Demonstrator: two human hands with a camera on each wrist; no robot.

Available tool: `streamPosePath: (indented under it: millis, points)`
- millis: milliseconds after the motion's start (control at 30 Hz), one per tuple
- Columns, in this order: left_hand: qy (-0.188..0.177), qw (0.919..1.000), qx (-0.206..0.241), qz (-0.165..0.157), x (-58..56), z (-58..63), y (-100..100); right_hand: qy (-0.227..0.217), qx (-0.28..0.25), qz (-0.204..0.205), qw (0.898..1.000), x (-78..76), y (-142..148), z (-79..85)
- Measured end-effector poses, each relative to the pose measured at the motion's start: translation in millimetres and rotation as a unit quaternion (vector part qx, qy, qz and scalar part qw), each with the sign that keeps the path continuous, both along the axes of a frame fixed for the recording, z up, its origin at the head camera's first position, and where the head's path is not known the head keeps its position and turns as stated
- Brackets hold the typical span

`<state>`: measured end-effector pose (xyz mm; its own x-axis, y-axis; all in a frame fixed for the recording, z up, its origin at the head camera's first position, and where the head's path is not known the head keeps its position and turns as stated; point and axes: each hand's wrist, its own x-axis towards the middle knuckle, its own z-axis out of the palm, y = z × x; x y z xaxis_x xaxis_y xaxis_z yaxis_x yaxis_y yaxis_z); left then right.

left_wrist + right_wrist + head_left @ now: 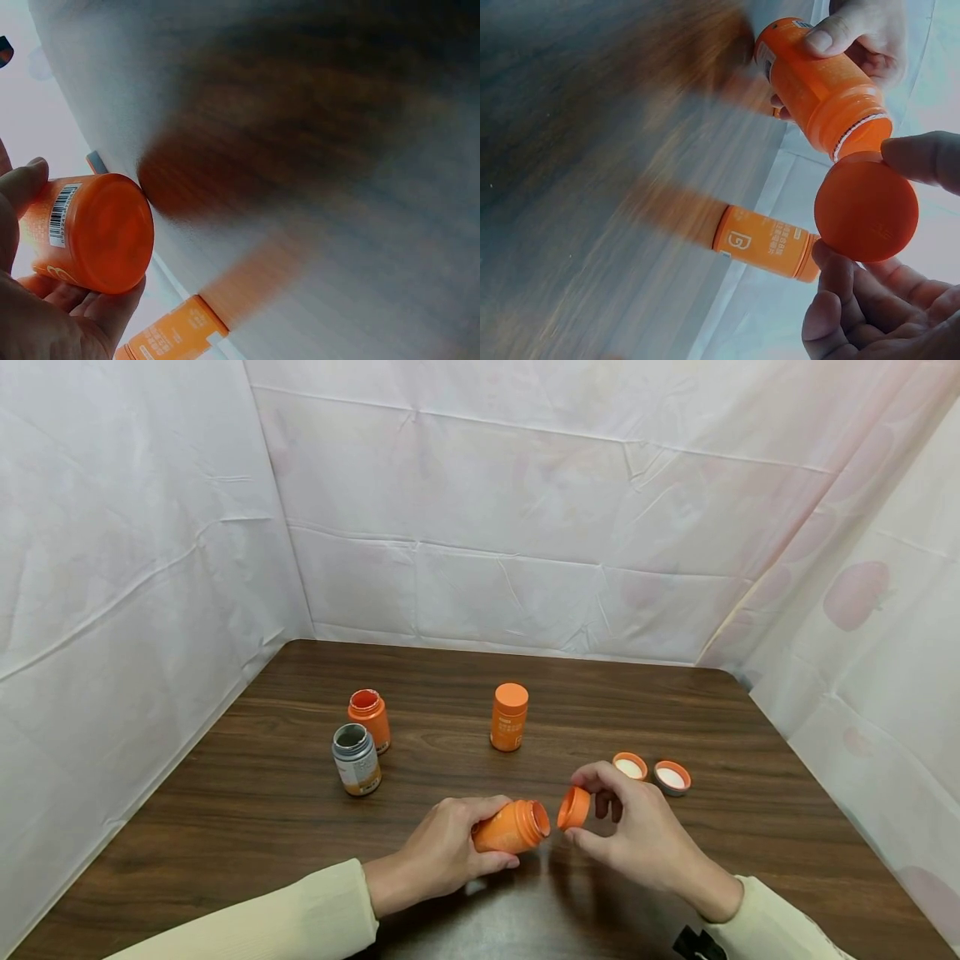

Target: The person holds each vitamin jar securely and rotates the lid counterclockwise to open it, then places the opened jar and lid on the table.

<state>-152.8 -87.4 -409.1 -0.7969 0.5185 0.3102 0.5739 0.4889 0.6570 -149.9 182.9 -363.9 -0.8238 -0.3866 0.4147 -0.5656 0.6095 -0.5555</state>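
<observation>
An orange bottle (pixel 508 828), uncapped and tilted with its mouth to the right, is gripped by my left hand (pixel 442 847). In the left wrist view the round base of that bottle (pixel 114 234) and a barcode on its side show. My right hand (pixel 637 831) pinches an orange cap (pixel 573 809) between thumb and fingers, its hollow side towards the bottle. A narrow gap parts cap and mouth in the head view. The right wrist view shows the outer face of the cap (pixel 866 207) close by the bottle's rim.
A capped orange bottle (pixel 509 718) stands farther back. On the left stand an uncapped orange bottle (pixel 370 720) and an uncapped grey bottle (pixel 357 760). Behind my right hand lie an upturned orange cap (pixel 630 766) and an upturned grey cap (pixel 672 777). White sheeting surrounds the wooden table (pixel 442 681).
</observation>
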Motion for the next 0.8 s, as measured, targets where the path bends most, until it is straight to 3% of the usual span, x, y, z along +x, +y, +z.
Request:
streamPosePath:
  millis: [367, 800]
  points:
    - [0.005, 0.9999, 0.009, 0.002, -0.2, -0.9, -0.5, -0.045, -0.011, -0.02, 0.999, 1.0, 3.6, 0.0]
    - [-0.001, 0.9996, 0.022, 0.016, -0.7, -2.5, -1.6, -0.037, -0.025, -0.039, 0.998, -0.3, 8.5, -1.7]
